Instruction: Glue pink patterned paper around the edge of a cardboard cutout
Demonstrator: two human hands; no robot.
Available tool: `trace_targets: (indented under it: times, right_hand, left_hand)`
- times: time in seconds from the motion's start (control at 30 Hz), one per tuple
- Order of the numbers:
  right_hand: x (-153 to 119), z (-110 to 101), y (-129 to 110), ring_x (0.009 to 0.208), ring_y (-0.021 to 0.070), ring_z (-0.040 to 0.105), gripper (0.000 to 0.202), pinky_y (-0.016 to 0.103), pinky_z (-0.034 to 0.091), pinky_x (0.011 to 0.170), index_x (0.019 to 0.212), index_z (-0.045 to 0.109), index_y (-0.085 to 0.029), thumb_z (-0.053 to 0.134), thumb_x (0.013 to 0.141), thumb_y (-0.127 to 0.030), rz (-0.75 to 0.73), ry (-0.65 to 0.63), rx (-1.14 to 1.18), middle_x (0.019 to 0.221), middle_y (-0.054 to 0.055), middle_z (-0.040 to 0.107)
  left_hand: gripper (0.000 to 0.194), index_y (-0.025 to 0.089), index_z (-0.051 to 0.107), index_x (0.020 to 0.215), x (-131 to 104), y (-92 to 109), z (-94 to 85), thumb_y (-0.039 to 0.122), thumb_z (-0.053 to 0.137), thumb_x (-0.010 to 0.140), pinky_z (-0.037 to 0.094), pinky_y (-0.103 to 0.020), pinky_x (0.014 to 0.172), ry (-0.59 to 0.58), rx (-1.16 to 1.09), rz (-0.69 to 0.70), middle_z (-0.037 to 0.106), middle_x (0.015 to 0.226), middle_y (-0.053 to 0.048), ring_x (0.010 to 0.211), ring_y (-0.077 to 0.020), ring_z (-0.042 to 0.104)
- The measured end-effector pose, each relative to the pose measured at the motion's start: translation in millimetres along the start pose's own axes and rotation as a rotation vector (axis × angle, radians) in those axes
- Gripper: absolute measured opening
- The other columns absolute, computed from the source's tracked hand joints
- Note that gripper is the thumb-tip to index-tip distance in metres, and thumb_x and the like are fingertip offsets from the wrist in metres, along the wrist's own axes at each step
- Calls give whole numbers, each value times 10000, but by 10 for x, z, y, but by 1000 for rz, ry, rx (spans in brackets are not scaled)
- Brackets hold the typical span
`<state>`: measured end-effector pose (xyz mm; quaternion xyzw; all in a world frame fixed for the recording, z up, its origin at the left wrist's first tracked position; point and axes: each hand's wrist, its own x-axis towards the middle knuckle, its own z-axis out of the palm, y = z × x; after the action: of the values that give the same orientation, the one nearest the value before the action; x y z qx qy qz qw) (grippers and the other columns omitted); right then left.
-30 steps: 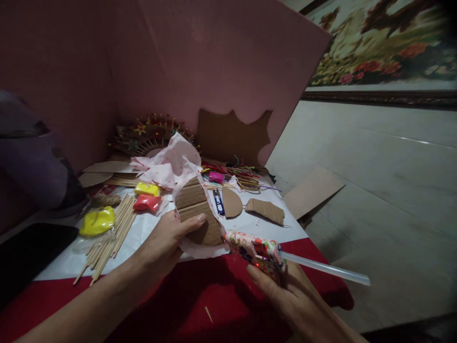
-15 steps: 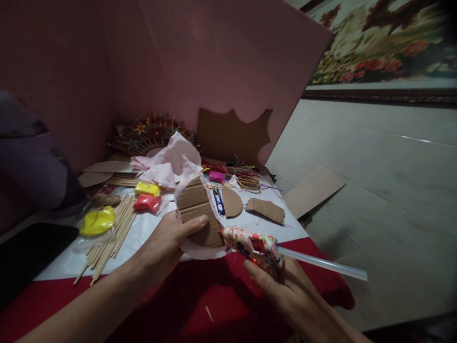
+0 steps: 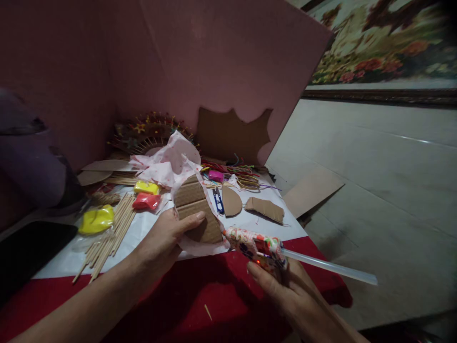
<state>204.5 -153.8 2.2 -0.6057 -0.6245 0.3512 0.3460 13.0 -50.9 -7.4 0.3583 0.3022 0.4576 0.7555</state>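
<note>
My left hand [image 3: 167,238] grips a rounded piece of corrugated cardboard [image 3: 200,205], its thumb on top and the other fingers hidden beneath. Pale fabric with pink dots [image 3: 200,251] shows around the cardboard's edge. In my right hand [image 3: 282,286] is a patterned glue gun [image 3: 259,245], with a long clear glue stick [image 3: 332,267] sticking out of its back. The orange-red nozzle is close to the right edge of the cardboard; whether it touches is too small to tell.
Wooden sticks [image 3: 114,233], yellow clay [image 3: 96,220], red clay [image 3: 147,202] and a black phone-like slab [image 3: 35,247] lie left. Blue snips [image 3: 218,201], a cardboard half-round [image 3: 232,201] and a cardboard strip [image 3: 265,209] lie right. Behind stands jagged cardboard [image 3: 232,136].
The glue gun in my right hand has shifted slightly to the right. My left hand and the cardboard have moved slightly left and up.
</note>
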Motion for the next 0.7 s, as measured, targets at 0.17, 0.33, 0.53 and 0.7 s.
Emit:
trace_targets:
  times: [0.17,0.33,0.53,0.7]
  right_hand:
    - [27,-46,-79,1092,261,574,353,335,446,947,1182,618,-236,542,871,-385,-52,-42,30,1153,41,656]
    - [26,-40,-68,1029,267,601,306,337,472,911,1045,689,-219,516,877,-407,-15,-46,4,947,37,713]
    - [23,21,-58,1066,248,578,361,344,443,941,1157,627,-232,498,887,-433,-23,1,-1,1083,44,673]
    - [-4,-9,-36,1064,241,581,392,358,440,948,1239,572,-254,480,899,-426,-13,-43,-44,1101,44,665]
  left_hand:
    - [447,117,581,1170,8,-4,6,88,661,731,589,-346,701,14,-10,8,728,988,-129,835,-260,698]
    - [420,120,607,1145,0,4,14,90,666,730,583,-336,726,-20,-15,-6,729,991,-128,848,-250,697]
    - [304,106,649,1041,-2,8,18,75,654,738,580,-324,738,-26,-13,-8,731,981,-131,855,-240,696]
    - [274,99,659,1007,11,8,-4,90,665,734,581,-329,744,-7,-12,-7,729,992,-134,856,-248,697]
